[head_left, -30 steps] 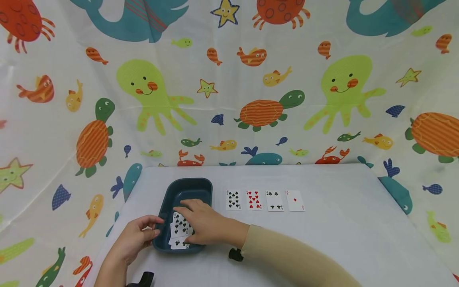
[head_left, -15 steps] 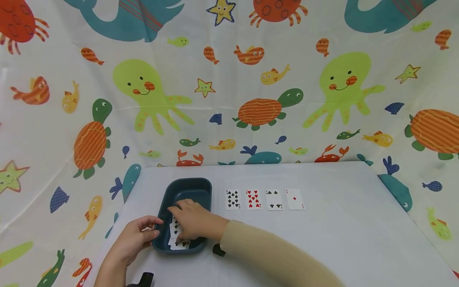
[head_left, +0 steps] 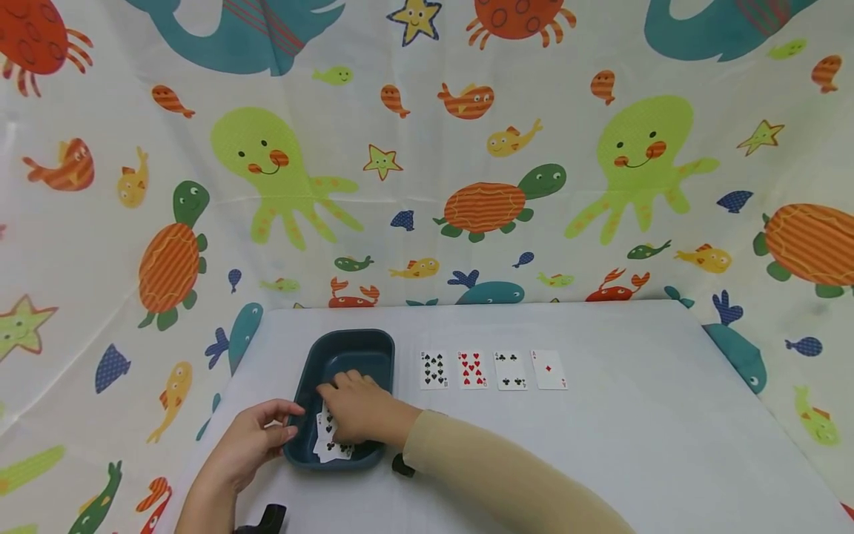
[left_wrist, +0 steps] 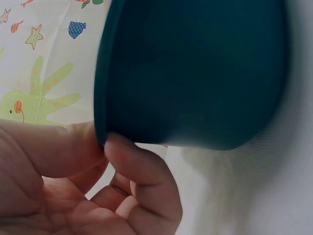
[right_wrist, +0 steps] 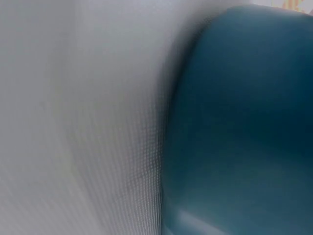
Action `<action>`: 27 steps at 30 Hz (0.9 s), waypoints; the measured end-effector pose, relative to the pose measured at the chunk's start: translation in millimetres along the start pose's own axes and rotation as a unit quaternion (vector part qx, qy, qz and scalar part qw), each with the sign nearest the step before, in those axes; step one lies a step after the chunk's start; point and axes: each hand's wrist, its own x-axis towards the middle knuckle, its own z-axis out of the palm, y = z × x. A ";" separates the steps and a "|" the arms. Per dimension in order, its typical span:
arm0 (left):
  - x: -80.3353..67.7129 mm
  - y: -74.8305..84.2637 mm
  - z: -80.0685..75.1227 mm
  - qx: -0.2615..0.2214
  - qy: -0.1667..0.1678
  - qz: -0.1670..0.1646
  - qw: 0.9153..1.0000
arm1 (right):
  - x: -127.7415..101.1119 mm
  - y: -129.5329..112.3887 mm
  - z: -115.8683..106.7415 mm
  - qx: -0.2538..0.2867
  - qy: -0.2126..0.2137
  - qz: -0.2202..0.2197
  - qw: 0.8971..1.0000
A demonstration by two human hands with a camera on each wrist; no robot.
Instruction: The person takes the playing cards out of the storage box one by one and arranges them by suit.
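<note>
In the head view, a dark teal tray (head_left: pixel 382 356) stands on the white table with several overlapping playing cards (head_left: pixel 331 449) in its near half. My left hand (head_left: pixel 256 441) pinches the tray's left rim between thumb and fingers; the left wrist view shows the fingers (left_wrist: pixel 142 169) bent against the tray wall (left_wrist: pixel 195 73). Inside the tray, my right hand (head_left: pixel 356 406) is curled over the cards, gripping at the upper one, its fingertips partly hidden by the hand itself. The right wrist view holds only the tray's outer side (right_wrist: pixel 234 127).
Right of the tray lies a row of face-up cards: a spade card (head_left: pixel 434 370), a heart card (head_left: pixel 472 370), a four of clubs (head_left: pixel 510 371) and an ace of diamonds (head_left: pixel 548 370). A sea-animal curtain (head_left: pixel 414 259) hangs behind the white table (head_left: pixel 640 423).
My right hand has moved slightly left over the cards, and its spread fingers have drawn together, covering more of the upper card. My left hand has stayed on the rim.
</note>
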 end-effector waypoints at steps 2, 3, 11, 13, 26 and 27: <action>-0.3 0.6 -0.5 0.002 0.000 0.000 1.000 | 0.0 -0.2 0.5 0.000 0.003 -0.002 1.000; -0.4 0.6 -0.8 0.002 0.000 0.001 1.000 | 0.1 -0.2 0.7 0.001 0.005 -0.003 1.000; -1.6 1.5 -0.3 -0.001 0.001 -0.001 1.000 | -1.7 -1.3 0.3 -0.004 0.005 -0.009 1.000; -1.5 1.8 0.3 0.000 0.002 -0.001 1.000 | -2.3 -1.8 -0.4 -0.007 0.002 -0.008 1.000; -1.7 1.9 0.7 -0.003 0.002 -0.003 1.000 | -1.1 -1.2 1.7 -0.011 -0.006 -0.021 1.000; -1.7 1.7 0.8 -0.003 0.002 -0.003 1.000 | -0.9 -1.5 1.8 -0.007 -0.007 -0.019 1.000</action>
